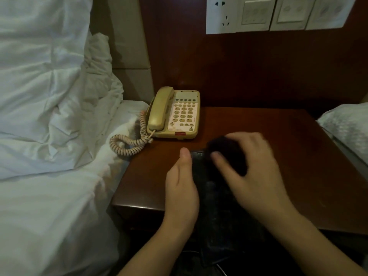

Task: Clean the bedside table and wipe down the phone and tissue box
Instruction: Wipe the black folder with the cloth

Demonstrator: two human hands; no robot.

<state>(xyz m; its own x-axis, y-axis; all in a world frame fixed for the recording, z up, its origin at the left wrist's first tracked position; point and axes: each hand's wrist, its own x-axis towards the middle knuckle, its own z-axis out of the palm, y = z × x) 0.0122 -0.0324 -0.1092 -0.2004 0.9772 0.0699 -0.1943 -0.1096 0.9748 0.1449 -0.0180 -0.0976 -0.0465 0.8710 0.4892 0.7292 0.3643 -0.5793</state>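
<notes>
Head view, dim light. The tissue box [201, 176], a dark flat case, is held at the front edge of the bedside surface [288, 136], between the two hands and partly overhanging toward the person. Left hand [182, 182] lies along the box's left side, thumb up on the near corner, fingers out of sight behind or under it; likely it steadies the box so it does not slide under rubbing. Right hand [253, 166] is blurred with motion, its fingers curled over a dark cloth [223, 148] pressed on the far end of the box top; judged step: wiping the box lid. The phone [175, 114], beige, handset in cradle, sits at the back left corner of the surface, well apart from the hands; whether it has been wiped cannot be told. Its coiled cord [129, 143] hangs off the left edge onto the white bedding [49, 116], which crowds that side. A second pillow [346, 124] presses in at the right edge. Wall sockets and switches [278, 12] above, out of the work. Cord loop is the likeliest snag when the cloth goes to the phone.
</notes>
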